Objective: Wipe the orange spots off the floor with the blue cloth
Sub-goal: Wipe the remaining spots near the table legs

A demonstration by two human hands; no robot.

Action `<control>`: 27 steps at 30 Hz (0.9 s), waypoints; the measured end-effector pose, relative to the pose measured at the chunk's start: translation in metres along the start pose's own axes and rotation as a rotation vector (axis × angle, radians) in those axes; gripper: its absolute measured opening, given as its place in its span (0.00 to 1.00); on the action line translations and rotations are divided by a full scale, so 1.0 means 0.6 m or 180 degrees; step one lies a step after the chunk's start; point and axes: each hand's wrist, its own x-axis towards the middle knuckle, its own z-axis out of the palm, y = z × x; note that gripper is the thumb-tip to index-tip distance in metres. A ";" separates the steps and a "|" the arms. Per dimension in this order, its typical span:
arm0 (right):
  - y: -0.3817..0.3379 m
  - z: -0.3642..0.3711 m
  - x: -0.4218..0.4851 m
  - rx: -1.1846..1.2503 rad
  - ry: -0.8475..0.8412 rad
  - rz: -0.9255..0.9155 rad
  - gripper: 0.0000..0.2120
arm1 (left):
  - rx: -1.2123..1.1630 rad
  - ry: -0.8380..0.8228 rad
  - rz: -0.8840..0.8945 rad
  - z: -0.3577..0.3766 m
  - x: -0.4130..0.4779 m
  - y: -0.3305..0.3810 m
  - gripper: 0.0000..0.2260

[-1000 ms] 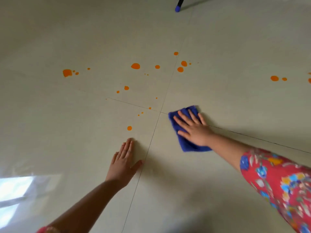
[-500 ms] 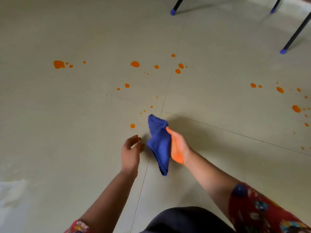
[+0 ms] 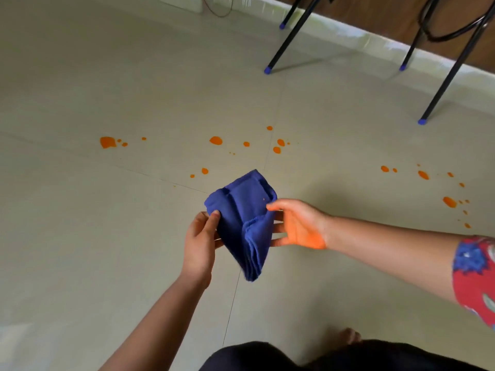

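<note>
Right, big things first: pale tiled floor (image 3: pixel 107 250) all around me and black chair legs (image 3: pixel 284 46) at the far right, none of which needs touching. The cloth (image 3: pixel 241 223) is up off the floor, held in the air in front of me over the tile joint. It's folded in layers and droops to a point at the near end. My left hand (image 3: pixel 199 245) pinches its left corner, thumb on top, fingers underneath. My right hand (image 3: pixel 300 227) grips the right edge the same way, thumb over, fingers under, and the heel of that hand is smeared orange.

I reckon I'm refolding here. To do it well, I turn a clean face outward, keep the layers square, and keep that stained heel off the wiping side. Then it goes down flat under a whole palm. The spots (image 3: pixel 216 140) are plenty: a pair just beyond the cloth, a row farther off, a scatter out right. Nearest pair first, I'd say, pulling each wipe toward me rather than smearing outward.
</note>
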 end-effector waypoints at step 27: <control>-0.121 -0.163 0.011 -0.1129 -0.0517 -0.1455 0.17 | 0.2477 -0.1092 0.0272 0.165 0.108 0.101 0.46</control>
